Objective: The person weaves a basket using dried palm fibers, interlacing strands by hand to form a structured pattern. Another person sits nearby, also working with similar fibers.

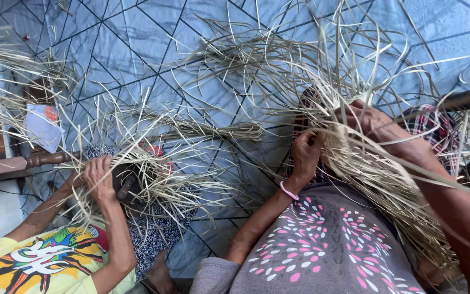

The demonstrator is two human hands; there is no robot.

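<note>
Left hand (305,152) clenched a bundle of pale straw strips (376,179); right hand (368,121) gripped the same bundle; a co-worker's hand (99,178) clutched another bundle (159,174) on the blue tiled floor (137,49).

A blue floor (137,49) with dark diagonal lines; a turned wooden rail (44,159) at left.

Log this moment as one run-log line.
left hand: grips straw strips | right hand: grips same strips | co-worker's hand: on own bundle

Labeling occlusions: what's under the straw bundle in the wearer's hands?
Under the straw bundle: grey patterned shirt and checked cloth at the lap. Left hand and right hand grip it; strands cover the fingertips and legs.
</note>
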